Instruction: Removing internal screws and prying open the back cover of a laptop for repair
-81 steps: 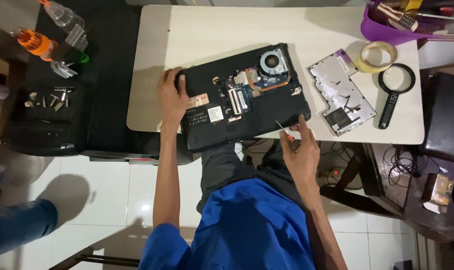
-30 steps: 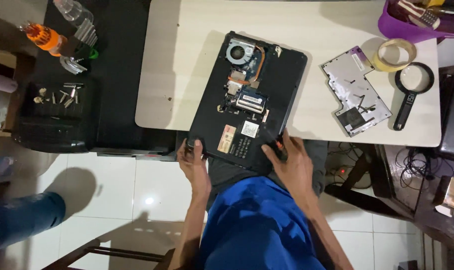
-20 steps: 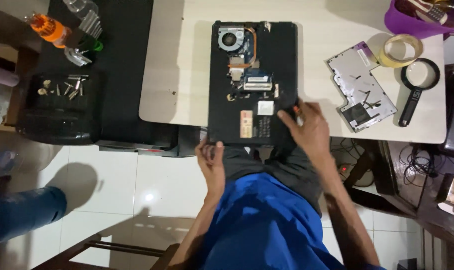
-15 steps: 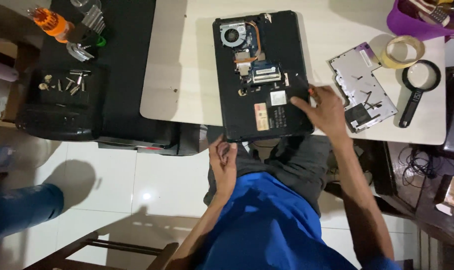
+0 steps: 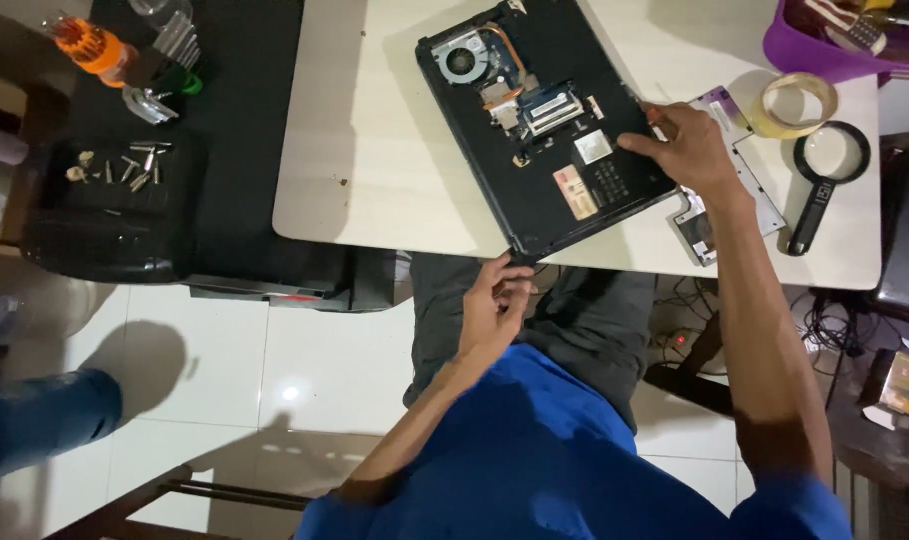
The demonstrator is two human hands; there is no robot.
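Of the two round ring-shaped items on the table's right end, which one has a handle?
The black magnifying glass; the tape roll beside it is a plain beige ring without a handle.

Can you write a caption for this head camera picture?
Two hands grip an opened black laptop on a pale table.

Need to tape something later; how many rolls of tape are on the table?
1. One tape roll lies near the table's right end, beside the magnifying glass. More may be hidden inside the purple bin.
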